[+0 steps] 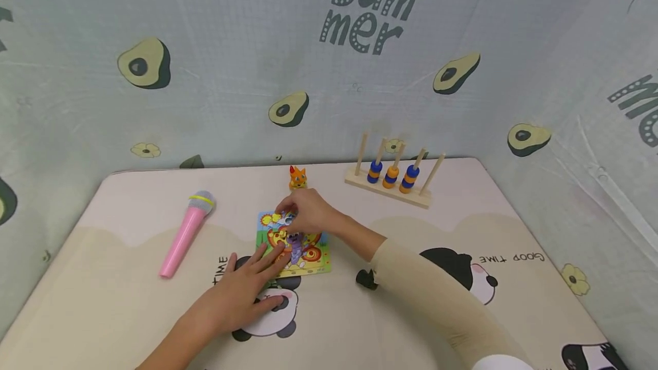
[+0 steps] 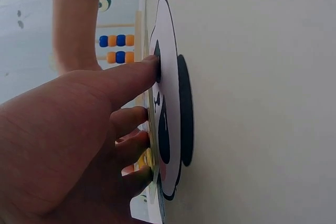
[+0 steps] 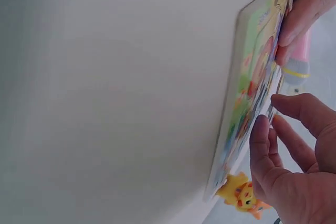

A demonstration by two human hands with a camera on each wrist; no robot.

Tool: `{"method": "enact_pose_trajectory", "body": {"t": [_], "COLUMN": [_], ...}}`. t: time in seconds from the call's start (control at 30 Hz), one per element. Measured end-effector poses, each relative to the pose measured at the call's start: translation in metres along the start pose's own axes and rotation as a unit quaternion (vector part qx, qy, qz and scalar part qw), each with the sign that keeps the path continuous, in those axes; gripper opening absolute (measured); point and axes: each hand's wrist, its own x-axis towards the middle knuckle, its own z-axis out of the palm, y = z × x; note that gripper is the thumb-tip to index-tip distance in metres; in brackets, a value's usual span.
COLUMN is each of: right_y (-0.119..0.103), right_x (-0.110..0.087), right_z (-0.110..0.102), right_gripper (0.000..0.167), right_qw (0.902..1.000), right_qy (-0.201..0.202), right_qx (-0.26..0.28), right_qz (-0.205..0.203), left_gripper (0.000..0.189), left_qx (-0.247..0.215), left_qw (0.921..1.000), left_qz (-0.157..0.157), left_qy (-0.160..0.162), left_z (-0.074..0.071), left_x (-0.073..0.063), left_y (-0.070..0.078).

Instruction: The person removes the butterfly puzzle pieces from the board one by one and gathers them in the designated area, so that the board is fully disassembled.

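A colourful butterfly jigsaw puzzle (image 1: 320,264) lies flat on the table in the head view. My left hand (image 1: 247,290) has its fingers spread, with the fingertips resting on the puzzle's lower left part and the thumb on the printed tabletop. Over the puzzle's upper edge is my right hand (image 1: 311,210), its fingers curled down. The right wrist view shows the thumb and a finger of that hand (image 3: 294,150) pinching a small puzzle piece (image 3: 271,112) at the puzzle's surface. Much of the piece is hidden by the fingers.
Left of the puzzle lies a pink toy microphone (image 1: 185,236) with a grey head. Just behind the right hand stands an orange fox figure (image 1: 297,177). A wooden peg rack (image 1: 388,190) with blue and orange beads is at the back right. A patterned cloth wall (image 1: 221,101) borders the table.
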Motion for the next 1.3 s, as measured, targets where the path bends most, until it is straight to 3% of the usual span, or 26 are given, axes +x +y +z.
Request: {"method": "enact_pose_trajectory", "body": {"t": [0.2,0.47,0.7,1.3], "right_y": [0.007,0.018,0.028,0.068], "right_x": [-0.008,-0.021,-0.032,-0.053], "right_z": [-0.006,-0.017,-0.028,-0.045], "right_gripper": [0.039,0.04,0.039,0.041], "right_qw": [0.9997,0.9991,0.9975,0.9964], "right_qy": [0.007,0.025,0.031,0.029], "right_qx": [0.02,0.034,0.057,0.034], "right_qz": [0.013,-0.003,0.029,0.072], "left_gripper": [0.074,0.073,0.073,0.074], "left_qx": [-0.009,0.0,-0.001,-0.008], "left_qw": [1.0,1.0,1.0,1.0], "left_qz": [-0.001,0.007,0.003,0.001], "left_qy": [-0.003,0.006,0.006,0.0], "left_z": [0.0,0.002,0.002,0.002], "left_x": [0.001,0.0,0.001,0.001], "left_y": [0.0,-0.001,-0.001,-0.002]}}
